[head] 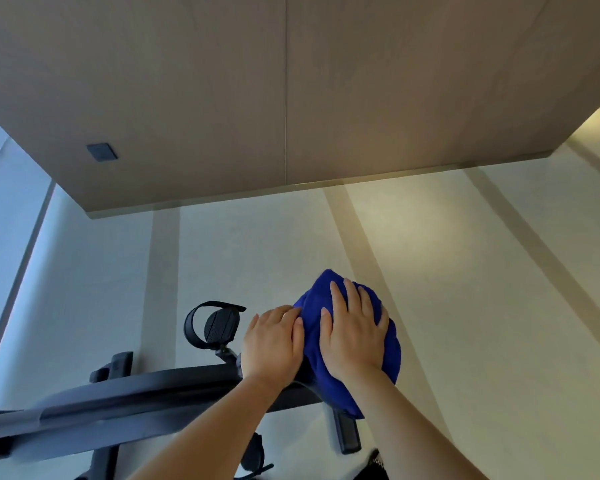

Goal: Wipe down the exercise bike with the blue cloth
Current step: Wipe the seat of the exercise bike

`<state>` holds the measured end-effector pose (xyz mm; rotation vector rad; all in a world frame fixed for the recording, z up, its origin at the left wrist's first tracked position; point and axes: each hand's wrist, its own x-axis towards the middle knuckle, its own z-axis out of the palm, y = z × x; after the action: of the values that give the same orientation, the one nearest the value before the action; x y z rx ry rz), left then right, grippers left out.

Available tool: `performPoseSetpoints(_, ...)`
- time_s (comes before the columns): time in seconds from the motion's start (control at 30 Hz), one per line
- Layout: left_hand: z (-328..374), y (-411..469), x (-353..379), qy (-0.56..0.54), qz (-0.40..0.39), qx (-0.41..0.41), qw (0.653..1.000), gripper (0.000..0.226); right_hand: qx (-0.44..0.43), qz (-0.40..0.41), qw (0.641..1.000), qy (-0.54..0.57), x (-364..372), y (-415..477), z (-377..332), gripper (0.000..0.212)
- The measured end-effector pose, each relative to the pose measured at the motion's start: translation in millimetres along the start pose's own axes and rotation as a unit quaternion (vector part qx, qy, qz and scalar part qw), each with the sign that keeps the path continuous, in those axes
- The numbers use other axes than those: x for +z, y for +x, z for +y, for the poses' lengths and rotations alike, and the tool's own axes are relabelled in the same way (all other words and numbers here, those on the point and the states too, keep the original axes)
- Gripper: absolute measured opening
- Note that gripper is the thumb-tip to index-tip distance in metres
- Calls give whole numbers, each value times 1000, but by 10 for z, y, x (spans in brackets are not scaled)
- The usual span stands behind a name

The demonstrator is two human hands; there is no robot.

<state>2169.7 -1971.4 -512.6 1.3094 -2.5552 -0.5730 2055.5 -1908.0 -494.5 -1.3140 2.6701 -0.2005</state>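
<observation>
The blue cloth (pixel 392 348) is draped over a rounded part of the dark exercise bike (pixel 146 389), low in the middle of the view. My right hand (pixel 355 332) lies flat on top of the cloth, fingers spread and straight. My left hand (pixel 274 341) rests beside it on the bike, its fingers touching the cloth's left edge. What the cloth covers is hidden. A black pedal with a strap (pixel 215 323) sticks out to the left of my left hand.
The bike's frame runs to the lower left, with a foot bar (pixel 349 434) below the cloth. Pale floor with beige stripes (pixel 361 237) lies around it. A brown panelled wall (pixel 257 98) with a dark socket (pixel 101 152) rises behind.
</observation>
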Motion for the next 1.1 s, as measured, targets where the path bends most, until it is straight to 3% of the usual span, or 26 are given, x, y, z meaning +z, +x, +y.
performPoseSetpoints(0.2,18,-6,-33,8,-37,-13,999,41,-23,-4,1000,20,-42,216,49,45)
performPoseSetpoints(0.4,-13,-49,-28,-12,-50,-3,999,42,-42,40,998,-4,-37,-263,96,50)
performPoseSetpoints(0.63,-10,-20,-23,18,-55,4,998,42,-18,15,1000,13,-8,-52,85,46)
performPoseSetpoints(0.93,8,11,-60,31,-126,18,991,46,-25,3,1000,18,-51,30,99,41)
performPoseSetpoints(1.1,-59,-26,-93,-25,-120,114,986,59,-28,23,999,13,-36,-348,162,47)
